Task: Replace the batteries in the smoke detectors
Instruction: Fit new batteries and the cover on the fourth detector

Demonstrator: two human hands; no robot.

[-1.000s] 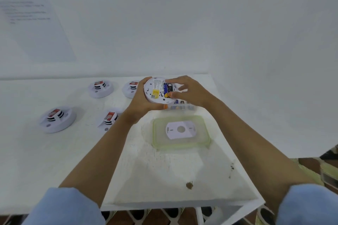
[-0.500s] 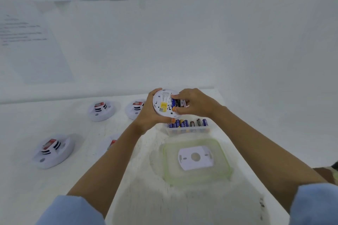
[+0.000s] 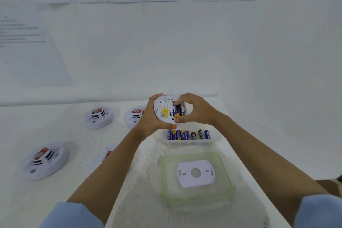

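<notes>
With the left hand [image 3: 149, 118] clamped round the smoke detector [image 3: 162, 109] above the bench [image 3: 77, 135] and the right hand [image 3: 196, 111] fingers [image 3: 180, 102] pinching a battery [image 3: 176, 111] in its open back, a slip could drop that battery among the spare batteries [image 3: 187, 135] below, or seat it reversed

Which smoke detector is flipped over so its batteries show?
The smoke detector in the left hand, its back and a blue battery showing. The other four lie front-up on the table.

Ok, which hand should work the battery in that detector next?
Right. The right hand has its fingers curled onto the blue battery in the open compartment, while the left hand grips the smoke detector by its rim, steadying it.
</notes>
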